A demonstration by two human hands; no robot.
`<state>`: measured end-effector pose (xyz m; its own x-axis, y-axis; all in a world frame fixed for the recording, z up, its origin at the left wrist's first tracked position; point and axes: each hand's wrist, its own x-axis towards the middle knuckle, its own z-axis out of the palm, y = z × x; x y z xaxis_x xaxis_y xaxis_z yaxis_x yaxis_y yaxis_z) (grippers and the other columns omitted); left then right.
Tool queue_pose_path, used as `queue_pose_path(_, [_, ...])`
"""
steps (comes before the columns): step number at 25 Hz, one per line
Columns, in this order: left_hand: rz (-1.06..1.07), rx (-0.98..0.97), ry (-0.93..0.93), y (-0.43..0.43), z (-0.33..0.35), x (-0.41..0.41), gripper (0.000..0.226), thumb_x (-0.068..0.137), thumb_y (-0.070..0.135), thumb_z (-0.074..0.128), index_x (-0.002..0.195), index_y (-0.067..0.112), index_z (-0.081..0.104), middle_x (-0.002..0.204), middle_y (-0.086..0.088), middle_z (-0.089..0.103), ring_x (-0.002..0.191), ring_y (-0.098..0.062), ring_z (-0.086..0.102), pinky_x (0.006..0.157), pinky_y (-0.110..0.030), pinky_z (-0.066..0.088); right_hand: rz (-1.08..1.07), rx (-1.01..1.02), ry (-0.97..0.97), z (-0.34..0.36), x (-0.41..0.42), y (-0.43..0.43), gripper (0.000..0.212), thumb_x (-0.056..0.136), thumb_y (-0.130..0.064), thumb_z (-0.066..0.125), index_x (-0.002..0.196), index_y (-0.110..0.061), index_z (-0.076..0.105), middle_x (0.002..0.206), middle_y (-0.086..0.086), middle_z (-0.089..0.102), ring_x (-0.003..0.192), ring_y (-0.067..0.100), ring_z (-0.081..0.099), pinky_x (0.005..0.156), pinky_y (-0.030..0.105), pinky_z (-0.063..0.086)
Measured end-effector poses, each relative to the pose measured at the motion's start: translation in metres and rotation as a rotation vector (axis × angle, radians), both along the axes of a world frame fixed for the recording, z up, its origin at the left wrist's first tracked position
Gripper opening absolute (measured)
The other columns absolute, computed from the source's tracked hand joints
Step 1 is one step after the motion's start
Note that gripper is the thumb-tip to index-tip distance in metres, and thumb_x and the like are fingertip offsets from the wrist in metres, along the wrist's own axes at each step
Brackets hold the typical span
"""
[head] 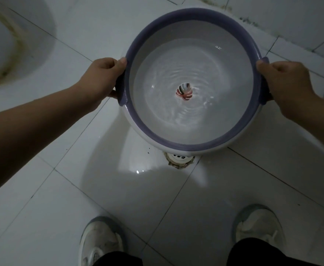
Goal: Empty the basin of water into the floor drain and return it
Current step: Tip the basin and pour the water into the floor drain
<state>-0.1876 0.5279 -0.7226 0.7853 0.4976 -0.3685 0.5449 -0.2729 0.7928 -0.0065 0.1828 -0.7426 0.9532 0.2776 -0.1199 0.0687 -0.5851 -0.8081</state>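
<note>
A round white basin with a purple rim [192, 145] is held level above the tiled floor. Rippling water fills its lower part, and a small striped picture shows at the centre of its bottom. My left hand [103, 77] grips the purple handle on the basin's left side. My right hand [285, 85] grips the handle on the right side. The floor drain [179, 160] lies on the tiles just below the basin's near edge, half hidden by it.
My two white shoes [99, 240] stand on the tiles near the bottom of the view. A stained white squat fixture [13, 45] curves along the far left. A dirty wall joint [253, 22] runs behind the basin. A wet sheen covers the tile beside the drain.
</note>
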Motion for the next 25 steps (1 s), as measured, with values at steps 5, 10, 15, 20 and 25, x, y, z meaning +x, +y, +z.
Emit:
queue_pose_path(5, [0.01,0.002,-0.028,-0.003,0.003,0.002,0.04,0.102,0.043,0.039,0.107,0.011,0.063,0.103,-0.01,0.069,0.092,-0.025,0.068,0.078,-0.042,0.059,-0.005,-0.025,-0.049,0.005,0.002,0.003,0.052,0.086,-0.055,0.054,0.064,-0.008,0.052,0.06,0.01,0.047,0.054,0.024,0.051,0.064,0.044,0.056])
queue_pose_path(10, [0.008,0.026,-0.029,-0.005,0.006,0.003,0.042,0.103,0.042,0.037,0.113,0.01,0.062,0.107,-0.01,0.069,0.094,-0.024,0.068,0.078,-0.039,0.06,-0.031,-0.03,-0.064,0.01,0.004,0.004,0.054,0.085,-0.056,0.054,0.059,-0.01,0.045,0.061,0.014,0.043,0.057,0.025,0.047,0.067,0.048,0.056])
queue_pose_path(15, [0.026,0.052,-0.043,-0.007,0.008,0.004,0.043,0.103,0.042,0.036,0.114,0.01,0.062,0.106,-0.008,0.068,0.09,-0.019,0.068,0.069,-0.03,0.059,-0.038,-0.007,-0.057,0.012,0.006,0.006,0.05,0.087,-0.054,0.055,0.057,-0.014,0.048,0.053,0.002,0.047,0.049,0.018,0.049,0.061,0.041,0.054])
queue_pose_path(20, [0.058,0.059,-0.043,-0.007,0.011,0.004,0.042,0.103,0.041,0.036,0.112,0.01,0.063,0.106,-0.009,0.069,0.09,-0.02,0.068,0.071,-0.032,0.059,-0.063,0.01,-0.033,0.013,0.008,0.007,0.049,0.084,-0.055,0.058,0.055,-0.017,0.048,0.046,-0.007,0.047,0.046,0.015,0.049,0.062,0.042,0.057])
queue_pose_path(25, [0.093,0.078,-0.055,-0.008,0.013,0.005,0.039,0.103,0.039,0.036,0.111,0.013,0.064,0.106,-0.006,0.068,0.088,-0.017,0.068,0.067,-0.028,0.058,-0.068,0.018,-0.03,0.015,0.008,0.011,0.05,0.081,-0.058,0.058,0.053,-0.019,0.046,0.048,-0.005,0.045,0.047,0.018,0.047,0.061,0.042,0.058])
